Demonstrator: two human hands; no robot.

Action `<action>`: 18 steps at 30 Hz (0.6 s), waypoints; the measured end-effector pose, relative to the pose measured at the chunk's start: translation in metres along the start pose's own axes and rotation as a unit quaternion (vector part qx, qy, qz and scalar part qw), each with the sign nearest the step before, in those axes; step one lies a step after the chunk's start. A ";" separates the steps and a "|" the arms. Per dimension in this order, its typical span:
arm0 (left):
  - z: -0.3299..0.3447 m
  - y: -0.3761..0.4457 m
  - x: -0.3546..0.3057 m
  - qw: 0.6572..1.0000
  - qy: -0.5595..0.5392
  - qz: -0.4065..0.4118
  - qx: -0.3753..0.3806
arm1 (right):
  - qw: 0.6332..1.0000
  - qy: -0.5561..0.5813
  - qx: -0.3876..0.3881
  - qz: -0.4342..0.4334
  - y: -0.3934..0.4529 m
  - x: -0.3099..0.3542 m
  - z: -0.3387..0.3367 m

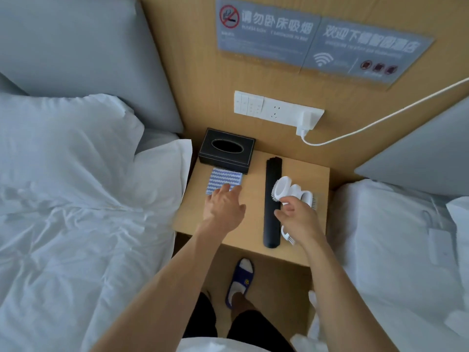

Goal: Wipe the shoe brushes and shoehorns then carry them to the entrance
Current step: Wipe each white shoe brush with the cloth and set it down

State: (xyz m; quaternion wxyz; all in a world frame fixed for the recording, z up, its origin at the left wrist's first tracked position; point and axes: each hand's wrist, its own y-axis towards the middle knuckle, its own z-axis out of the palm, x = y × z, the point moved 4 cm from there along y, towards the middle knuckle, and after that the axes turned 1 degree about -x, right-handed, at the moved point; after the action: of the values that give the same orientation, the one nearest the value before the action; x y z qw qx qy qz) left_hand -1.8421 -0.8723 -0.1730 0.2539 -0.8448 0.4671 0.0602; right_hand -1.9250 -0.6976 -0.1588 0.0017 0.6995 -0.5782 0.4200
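The left hand [224, 208] reaches with loosely spread fingers onto the near edge of a blue-and-white wiping cloth [224, 181], touching it but not yet gripping, while the right hand [298, 219] pinches the handle of a white shoe brush [283, 188] between thumb and fingertips. The brush sits tilted against a long black shoehorn [272, 201] that lies lengthwise on the small wooden desk [253, 232] between two beds; a second white brush [305, 196] rests just behind the hand, and another white piece [286, 235] shows under the wrist, too hidden to identify. A black tissue box [226, 149] stands at the back, touching the cloth's far edge. The step appears to be gathering cloth and brush for the first wipe. It would go best if the left hand bunches the cloth fully into the palm before lifting, and the right raises the brush clear of the shoehorn so nothing gets dragged off the desk edge, then turns the bristles away from the cloth to wipe the handle first.
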 end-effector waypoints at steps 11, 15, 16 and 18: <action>0.067 0.088 0.056 0.992 -0.009 -0.061 0.107 | 0.999 -0.015 -0.005 0.052 0.068 -0.048 0.018; 0.085 0.125 0.078 0.990 -0.053 -0.107 0.073 | 0.996 -0.015 -0.034 0.084 0.096 -0.074 0.030; 0.088 0.135 0.083 0.989 -0.059 -0.124 0.062 | 0.994 -0.027 -0.045 0.091 0.104 -0.080 0.032; 0.093 0.152 0.092 0.984 -0.069 -0.160 0.039 | 0.991 -0.051 -0.078 0.101 0.122 -0.090 0.033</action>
State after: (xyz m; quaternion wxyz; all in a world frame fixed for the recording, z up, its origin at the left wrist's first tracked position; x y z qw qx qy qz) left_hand -1.9034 -0.9629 -0.3409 0.3251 -0.8918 0.3092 0.0589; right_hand -2.0025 -0.6809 -0.2921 -0.0158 0.6557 -0.6762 0.3354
